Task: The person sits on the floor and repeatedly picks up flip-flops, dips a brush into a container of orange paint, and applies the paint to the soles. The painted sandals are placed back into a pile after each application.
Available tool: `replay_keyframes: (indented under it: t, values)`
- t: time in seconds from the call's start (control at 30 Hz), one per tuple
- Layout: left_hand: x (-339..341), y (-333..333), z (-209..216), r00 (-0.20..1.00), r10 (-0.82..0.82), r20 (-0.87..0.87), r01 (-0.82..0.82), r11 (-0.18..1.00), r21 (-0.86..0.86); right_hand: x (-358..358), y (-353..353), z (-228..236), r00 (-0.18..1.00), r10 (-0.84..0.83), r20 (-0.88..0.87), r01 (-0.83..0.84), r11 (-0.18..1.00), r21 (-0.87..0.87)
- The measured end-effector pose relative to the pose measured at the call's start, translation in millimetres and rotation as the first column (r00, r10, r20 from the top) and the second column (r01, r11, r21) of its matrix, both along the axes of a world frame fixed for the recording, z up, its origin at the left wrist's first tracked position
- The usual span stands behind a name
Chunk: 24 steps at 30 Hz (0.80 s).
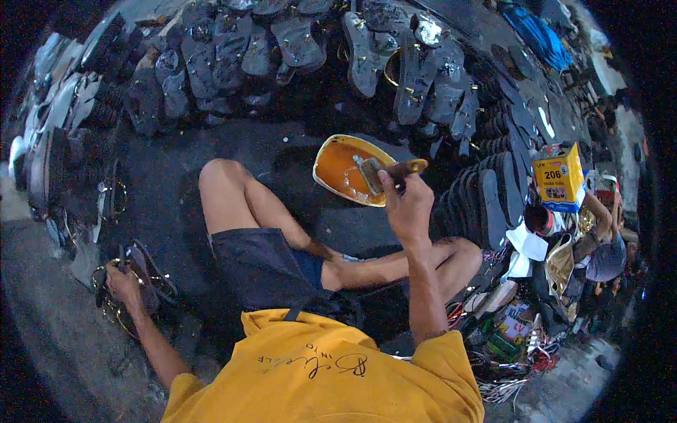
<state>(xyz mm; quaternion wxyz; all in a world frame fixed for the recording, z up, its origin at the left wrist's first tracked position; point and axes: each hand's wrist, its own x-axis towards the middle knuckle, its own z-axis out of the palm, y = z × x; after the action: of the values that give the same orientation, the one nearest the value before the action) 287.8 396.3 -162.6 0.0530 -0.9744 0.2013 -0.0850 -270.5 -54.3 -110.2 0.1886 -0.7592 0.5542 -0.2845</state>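
Note:
My right hand (409,208) is closed round the wooden handle of a flat brush (371,173). The bristles rest in a white-rimmed oval container (326,144) of amber, glue-like liquid, with a pale smear beside them. Far to the left, my left hand (123,283) is closed at a pile of dark strap-like pieces (151,271) with small gold-coloured bits. What its fingers grip is too small and dim to make out.
Dark shoe soles (229,56) with small gold clips lie in an arc at the far side. More soles (472,201) stand in a row on the right. Beyond them are a yellow box (557,180), scraps, a tin (511,331) and tangled cords (504,381). A blue bundle (539,39) lies at the far right.

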Motion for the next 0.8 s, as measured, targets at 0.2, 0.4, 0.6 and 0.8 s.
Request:
replay_keyframes:
  t: [0.2, 0.4, 0.6, 0.8]
  values:
    - [59, 43, 10, 0.986, -0.058, 0.158, 0.061, 0.998, -0.016, -2, 10, -19, 0.998, -0.055, -0.021, 0.054, 0.997, -0.05]
    - [-154, -147, 155, 0.987, -0.158, -0.033, 0.113, 0.821, -0.56, -53, 2, -3, 0.863, -0.381, 0.333, 0.377, 0.923, 0.077]
    - [-244, -185, 101, 0.475, -0.828, -0.299, 0.767, 0.556, -0.32, -68, 34, -37, 0.92, -0.307, 0.245, 0.226, 0.923, 0.31]
    - [-281, -224, 76, 0.626, -0.732, -0.27, 0.612, 0.675, -0.413, -73, 29, -21, 0.905, -0.299, 0.303, 0.128, 0.87, 0.476]
